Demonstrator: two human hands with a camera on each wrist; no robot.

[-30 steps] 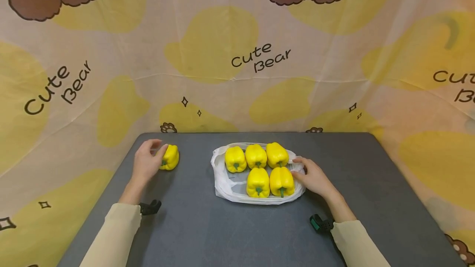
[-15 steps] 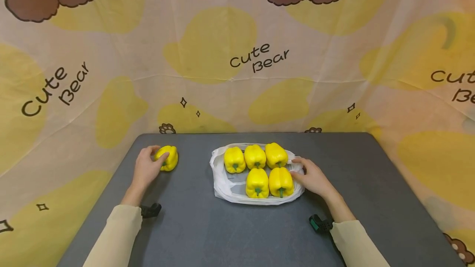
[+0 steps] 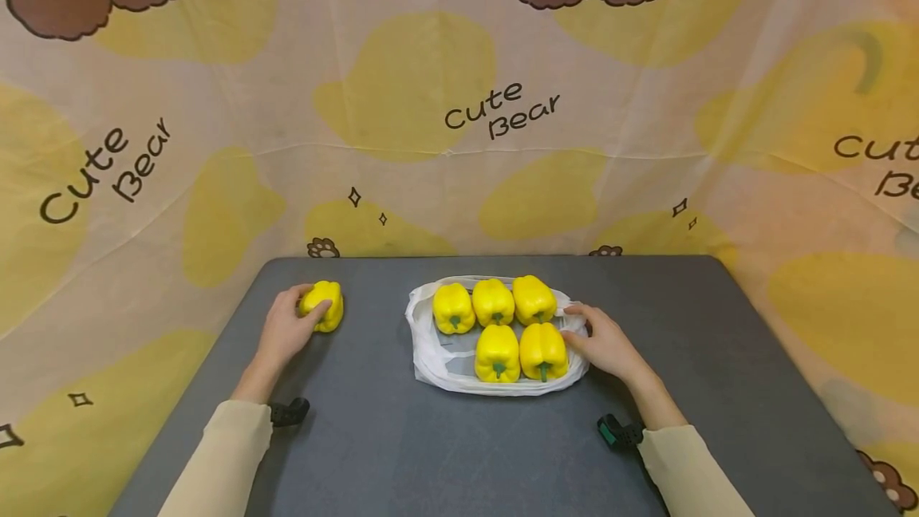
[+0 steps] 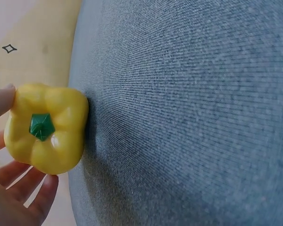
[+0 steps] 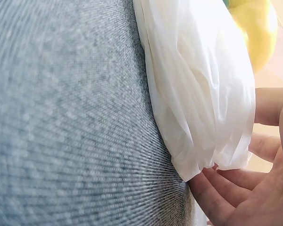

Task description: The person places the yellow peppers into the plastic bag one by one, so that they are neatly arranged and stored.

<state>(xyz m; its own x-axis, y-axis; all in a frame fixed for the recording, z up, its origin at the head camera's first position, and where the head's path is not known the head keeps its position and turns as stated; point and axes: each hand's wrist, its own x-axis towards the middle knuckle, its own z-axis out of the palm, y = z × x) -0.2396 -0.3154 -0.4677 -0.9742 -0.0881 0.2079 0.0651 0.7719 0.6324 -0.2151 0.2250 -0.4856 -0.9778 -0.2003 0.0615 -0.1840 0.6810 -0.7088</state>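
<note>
At the far left of the table, my left hand [image 3: 283, 330] grips a yellow bell pepper [image 3: 329, 297], thumb on the near side and fingers behind. The left wrist view shows that pepper's green stem [image 4: 41, 126] facing the camera, its side close against the tabletop. My right hand [image 3: 609, 346] holds the right rim of a white plastic bag [image 3: 425, 341], which lies with its mouth spread wide. In the right wrist view, fingers [image 5: 221, 186] lie along the outside of the bag's wall. Several yellow bell peppers [image 3: 498, 355] sit inside the bag in two rows.
The grey table [image 3: 402, 453] reaches back to a printed cloth backdrop [image 3: 402, 86] with bear drawings and lettering. Dark straps cross both wrists. Inside the bag, the front left corner has bare room beside the peppers.
My left hand has closed around the lone pepper, its fingers now behind it and the thumb across its front. My right hand and the bag have stayed in place.
</note>
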